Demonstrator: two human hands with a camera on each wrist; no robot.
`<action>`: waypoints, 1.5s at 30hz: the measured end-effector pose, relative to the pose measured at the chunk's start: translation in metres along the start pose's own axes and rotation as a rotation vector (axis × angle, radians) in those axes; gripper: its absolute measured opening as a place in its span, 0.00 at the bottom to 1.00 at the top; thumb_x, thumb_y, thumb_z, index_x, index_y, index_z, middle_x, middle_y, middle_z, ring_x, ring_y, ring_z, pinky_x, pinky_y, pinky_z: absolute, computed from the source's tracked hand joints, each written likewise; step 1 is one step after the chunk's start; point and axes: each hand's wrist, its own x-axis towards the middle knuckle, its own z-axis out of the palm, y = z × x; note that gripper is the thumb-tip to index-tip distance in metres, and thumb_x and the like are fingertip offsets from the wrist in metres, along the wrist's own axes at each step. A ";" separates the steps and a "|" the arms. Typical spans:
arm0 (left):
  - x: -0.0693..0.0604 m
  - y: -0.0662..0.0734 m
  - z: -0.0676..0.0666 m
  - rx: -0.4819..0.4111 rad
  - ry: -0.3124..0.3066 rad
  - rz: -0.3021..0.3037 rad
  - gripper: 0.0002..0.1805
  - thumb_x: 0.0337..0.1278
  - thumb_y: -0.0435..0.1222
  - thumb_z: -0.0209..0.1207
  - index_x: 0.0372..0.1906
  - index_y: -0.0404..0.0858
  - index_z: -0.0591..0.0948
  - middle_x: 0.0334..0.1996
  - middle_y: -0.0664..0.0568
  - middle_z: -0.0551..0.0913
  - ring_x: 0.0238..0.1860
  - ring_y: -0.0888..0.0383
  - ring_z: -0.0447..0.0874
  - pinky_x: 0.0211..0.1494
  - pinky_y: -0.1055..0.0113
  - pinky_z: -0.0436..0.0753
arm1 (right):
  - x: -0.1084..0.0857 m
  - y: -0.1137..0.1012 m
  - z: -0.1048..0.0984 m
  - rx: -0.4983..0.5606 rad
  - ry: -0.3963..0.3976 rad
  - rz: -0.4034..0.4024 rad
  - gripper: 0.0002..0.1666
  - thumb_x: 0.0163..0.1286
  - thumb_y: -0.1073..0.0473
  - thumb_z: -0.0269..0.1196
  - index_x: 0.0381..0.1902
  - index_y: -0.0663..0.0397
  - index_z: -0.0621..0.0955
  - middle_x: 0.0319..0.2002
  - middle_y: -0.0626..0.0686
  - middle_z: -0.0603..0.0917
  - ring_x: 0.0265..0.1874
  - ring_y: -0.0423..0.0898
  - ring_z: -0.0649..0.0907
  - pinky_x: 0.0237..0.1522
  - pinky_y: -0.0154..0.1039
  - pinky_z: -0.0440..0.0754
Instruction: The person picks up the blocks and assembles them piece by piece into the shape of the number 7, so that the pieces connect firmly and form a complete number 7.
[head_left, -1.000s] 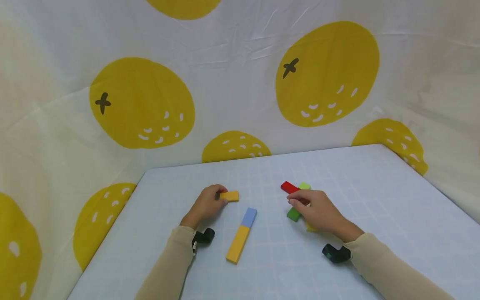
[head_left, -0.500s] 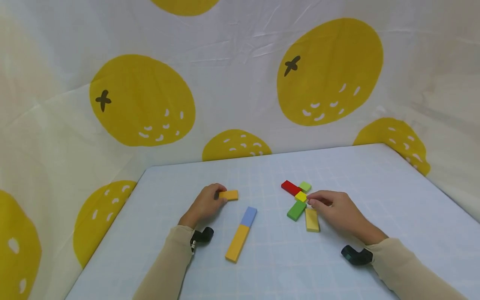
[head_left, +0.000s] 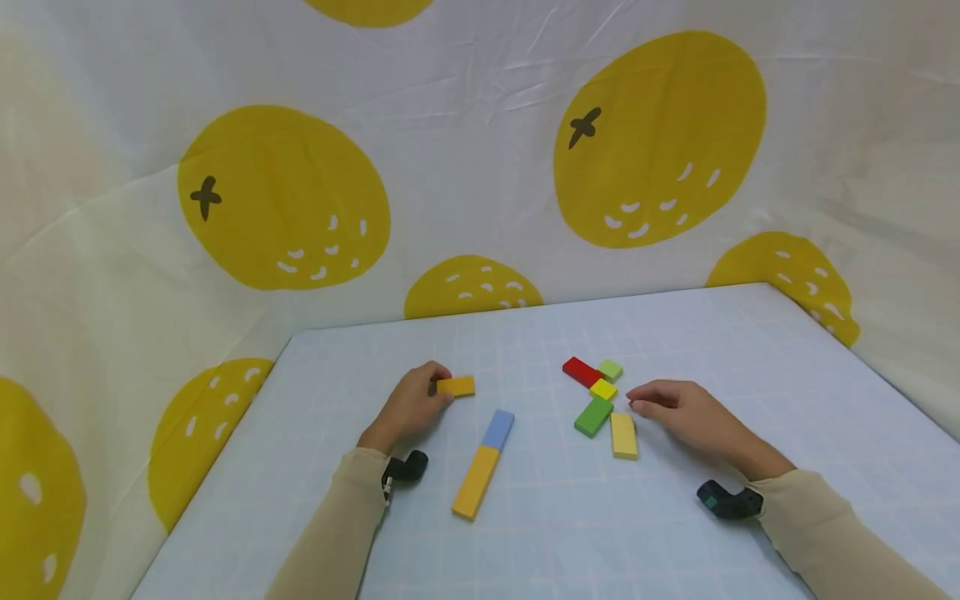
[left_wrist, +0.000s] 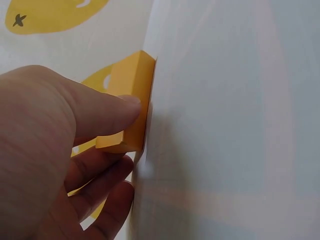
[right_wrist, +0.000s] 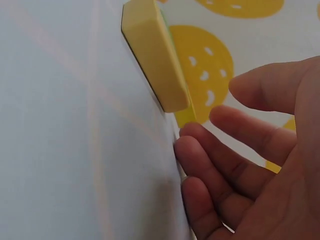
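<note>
My left hand (head_left: 412, 406) pinches one end of an orange rectangular block (head_left: 459, 386) on the table. In the left wrist view the thumb lies against the orange block (left_wrist: 131, 102), and the index finger is mostly hidden behind it. My right hand (head_left: 693, 417) holds nothing; its fingers are loosely bent, with a gap between thumb and index finger (right_wrist: 250, 132). It is just right of a group of blocks: red (head_left: 582, 372), light green (head_left: 611, 371), bright yellow (head_left: 603, 390), green (head_left: 594, 417) and pale yellow (head_left: 624, 436). The pale yellow block (right_wrist: 155, 57) is nearest in the right wrist view.
Between the hands, a blue block (head_left: 498, 430) and a longer orange block (head_left: 476, 485) lie end to end in a slanted line. The pale checked table (head_left: 562, 533) meets a white cloth (head_left: 465, 167) with yellow fruit shapes at the back and sides.
My right hand has drawn back to the right, leaving the bright yellow block between the red and green ones in view. The left hand keeps its pinch on the orange block.
</note>
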 end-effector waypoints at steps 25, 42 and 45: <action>-0.002 -0.002 -0.003 0.031 -0.007 0.091 0.20 0.61 0.34 0.66 0.59 0.40 0.83 0.50 0.50 0.83 0.47 0.55 0.78 0.54 0.56 0.78 | -0.003 0.002 0.004 -0.070 -0.059 -0.130 0.26 0.68 0.40 0.66 0.58 0.46 0.82 0.50 0.44 0.82 0.48 0.46 0.77 0.53 0.48 0.77; 0.000 0.004 -0.009 -0.286 -0.067 -0.080 0.14 0.61 0.34 0.66 0.51 0.40 0.81 0.47 0.51 0.82 0.47 0.52 0.79 0.52 0.58 0.80 | -0.004 0.003 0.005 -0.124 -0.059 -0.196 0.25 0.67 0.44 0.68 0.58 0.47 0.82 0.50 0.43 0.81 0.47 0.44 0.77 0.53 0.48 0.78; -0.001 0.010 -0.013 -0.461 -0.093 -0.089 0.16 0.61 0.32 0.65 0.52 0.37 0.79 0.47 0.47 0.81 0.47 0.51 0.80 0.50 0.59 0.82 | -0.005 0.001 0.005 -0.123 -0.054 -0.190 0.25 0.67 0.45 0.68 0.58 0.47 0.82 0.50 0.44 0.81 0.47 0.45 0.77 0.54 0.49 0.78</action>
